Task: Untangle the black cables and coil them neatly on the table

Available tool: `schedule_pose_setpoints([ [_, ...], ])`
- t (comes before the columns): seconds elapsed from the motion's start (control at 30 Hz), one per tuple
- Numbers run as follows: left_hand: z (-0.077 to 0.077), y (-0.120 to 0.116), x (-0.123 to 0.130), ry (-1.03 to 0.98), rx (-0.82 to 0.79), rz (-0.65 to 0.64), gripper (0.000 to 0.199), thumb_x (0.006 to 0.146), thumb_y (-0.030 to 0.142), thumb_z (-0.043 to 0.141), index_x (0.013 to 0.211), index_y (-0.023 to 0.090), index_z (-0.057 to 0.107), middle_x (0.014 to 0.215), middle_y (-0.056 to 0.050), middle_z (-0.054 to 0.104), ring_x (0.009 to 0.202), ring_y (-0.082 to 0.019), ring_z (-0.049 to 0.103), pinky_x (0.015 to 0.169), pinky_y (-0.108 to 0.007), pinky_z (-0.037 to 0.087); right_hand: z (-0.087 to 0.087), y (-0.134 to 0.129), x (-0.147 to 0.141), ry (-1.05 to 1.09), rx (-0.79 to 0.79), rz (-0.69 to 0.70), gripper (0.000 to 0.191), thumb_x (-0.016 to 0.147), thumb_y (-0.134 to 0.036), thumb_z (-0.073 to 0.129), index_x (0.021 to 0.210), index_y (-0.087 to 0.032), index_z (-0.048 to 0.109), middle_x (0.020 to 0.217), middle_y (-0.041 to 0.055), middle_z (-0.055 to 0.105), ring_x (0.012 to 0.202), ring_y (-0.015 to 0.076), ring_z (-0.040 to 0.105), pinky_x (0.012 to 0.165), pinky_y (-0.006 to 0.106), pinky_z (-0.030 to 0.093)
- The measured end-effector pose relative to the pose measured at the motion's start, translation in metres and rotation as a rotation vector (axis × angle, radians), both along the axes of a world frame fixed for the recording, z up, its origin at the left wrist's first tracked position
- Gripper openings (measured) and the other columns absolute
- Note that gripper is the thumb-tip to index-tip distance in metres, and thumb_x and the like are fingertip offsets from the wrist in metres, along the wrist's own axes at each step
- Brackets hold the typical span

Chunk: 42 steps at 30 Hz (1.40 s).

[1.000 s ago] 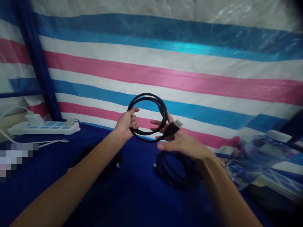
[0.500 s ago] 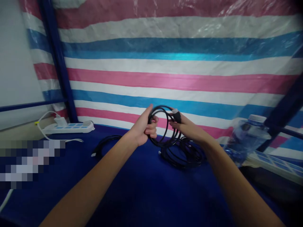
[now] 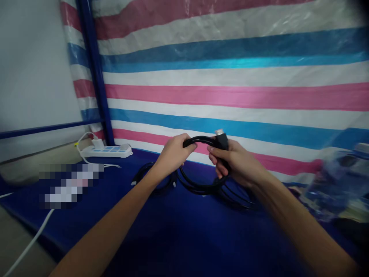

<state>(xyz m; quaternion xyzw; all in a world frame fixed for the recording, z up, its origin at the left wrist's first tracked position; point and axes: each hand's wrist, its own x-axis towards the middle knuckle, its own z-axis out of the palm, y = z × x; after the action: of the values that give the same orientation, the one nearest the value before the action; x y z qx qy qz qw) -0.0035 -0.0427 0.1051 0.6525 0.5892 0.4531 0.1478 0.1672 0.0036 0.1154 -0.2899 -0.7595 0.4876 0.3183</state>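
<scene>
Both hands are closed on one black cable [image 3: 201, 139], wound into a loop. The left hand [image 3: 176, 152] pinches the loop's upper left side between thumb and fingers; the right hand [image 3: 229, 157] clamps the opposite side, thumb in front and fingers curled below, just under the plug [image 3: 221, 141]. The loop spans the gap between the two hands, in front of the far edge of the blue surface [image 3: 184, 238], its lower strands hanging below the grip. Whether these touch the surface cannot be told.

The plug is the main point of direction: it stands just above the right thumb, long axis nearly upright, metal end up and leaning slightly left. The right hand is at it; the left is apart from it, across the top of the loop.

Beyond the left wrist, toward the far edge, lies a second cable [image 3: 140, 170], partly hidden by the forearm. More dark coils [image 3: 240, 204] lie below the right wrist, partly covered by it. In the far left corner sits a white power strip [image 3: 119, 151] with a white adapter [image 3: 98, 143] plugged in. Toward the right side is a clear bottle [image 3: 331, 188], blurred.
</scene>
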Motion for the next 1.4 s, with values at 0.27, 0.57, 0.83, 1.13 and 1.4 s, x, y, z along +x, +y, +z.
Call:
schedule_pose_setpoints([
  [0.27,-0.037,0.005,-0.096,0.489,-0.386,0.355,0.017,0.082,0.023,0.047,0.089,0.013,0.059,0.078,-0.009,0.061,0.07,-0.02,0.058,0.069,-0.034,0.045,-0.075,0.027,-0.127,-0.381,0.117,-0.093,0.023,0.09,-0.032,0.048,0.096,-0.011,0.056,0.083,0.0028,0.058,0.068,0.0106,0.057,0.061,0.027,0.049],
  [0.57,-0.098,0.016,-0.128,0.579,-0.622,0.415,0.044,0.082,0.039,0.057,0.116,0.014,0.048,0.109,-0.01,0.055,0.097,-0.023,0.055,0.086,-0.045,0.046,-0.11,0.047,-0.142,-0.835,0.412,-0.147,0.034,0.086,-0.032,0.055,0.115,-0.015,0.053,0.121,0.0101,0.051,0.108,0.0234,0.05,0.09,0.046,0.042],
  [0.83,-0.105,0.053,-0.08,0.506,-0.471,0.325,0.031,0.086,0.034,0.052,0.109,0.014,0.053,0.111,-0.009,0.054,0.102,-0.022,0.053,0.09,-0.045,0.044,-0.102,0.068,-0.093,-0.931,0.236,-0.135,0.026,0.088,-0.031,0.052,0.107,-0.012,0.054,0.095,0.0058,0.059,0.076,0.0129,0.059,0.066,0.03,0.051],
  [1.13,-0.118,0.084,-0.055,0.127,-0.557,0.281,0.026,0.082,0.036,0.058,0.088,0.011,0.057,0.082,-0.004,0.058,0.073,-0.014,0.057,0.067,-0.031,0.051,-0.121,0.077,-0.049,-0.645,0.163,-0.363,0.026,0.088,-0.033,0.052,0.101,-0.012,0.056,0.093,0.005,0.059,0.076,0.0132,0.058,0.066,0.03,0.05],
  [1.4,-0.086,0.042,-0.035,-0.225,-0.023,0.075,0.018,0.083,0.031,0.05,0.094,0.017,0.05,0.064,0.002,0.05,0.056,-0.01,0.052,0.057,-0.022,0.042,-0.081,0.047,-0.04,-0.138,0.394,-0.447,0.032,0.075,-0.016,0.051,0.107,-0.015,0.052,0.103,0.0089,0.056,0.093,0.0206,0.052,0.079,0.034,0.04],
])
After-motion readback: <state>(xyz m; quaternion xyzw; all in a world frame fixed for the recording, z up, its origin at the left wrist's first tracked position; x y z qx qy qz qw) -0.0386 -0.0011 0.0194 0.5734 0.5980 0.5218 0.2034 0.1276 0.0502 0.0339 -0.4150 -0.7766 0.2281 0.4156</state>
